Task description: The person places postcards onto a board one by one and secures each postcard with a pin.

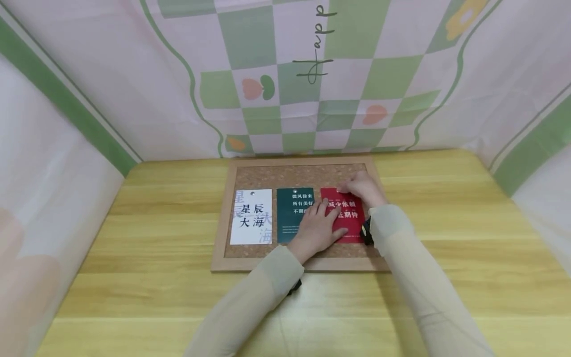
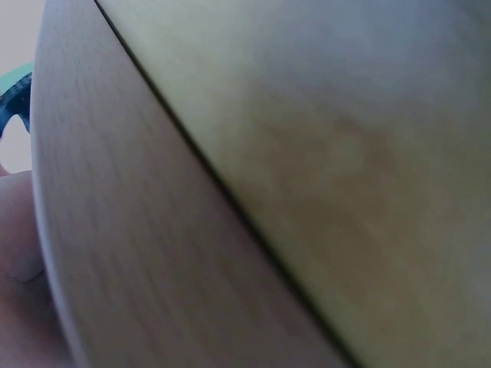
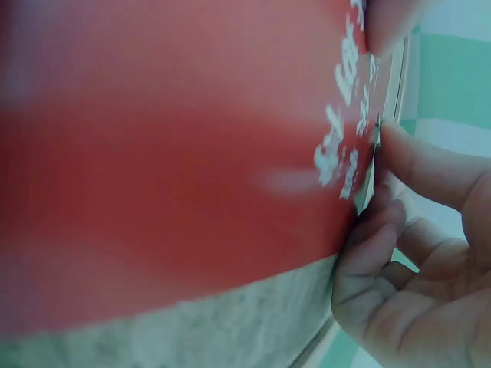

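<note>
Three cards hang side by side on a cork board (image 1: 294,173) with a light wooden frame: a white card (image 1: 251,233), a dark green card (image 1: 285,218) and a red card (image 1: 330,233), all with printed characters. A round silver thumbtack (image 1: 252,193) shows at the top of the white card, another thumbtack (image 1: 295,191) on the green one. My left hand (image 1: 315,228) lies across the green card's edge, its outstretched fingers resting on the red card. At the red card's top edge my right hand (image 1: 362,188) pinches a small thumbtack (image 3: 378,123), mostly hidden by the thumb.
The board lies on a yellow wood-grain table (image 1: 147,248), near its back edge. Behind it hangs a cloth (image 1: 250,39) with green checks, and similar cloth closes off both sides. The left wrist view shows mostly the board's frame (image 2: 153,245) and the tabletop.
</note>
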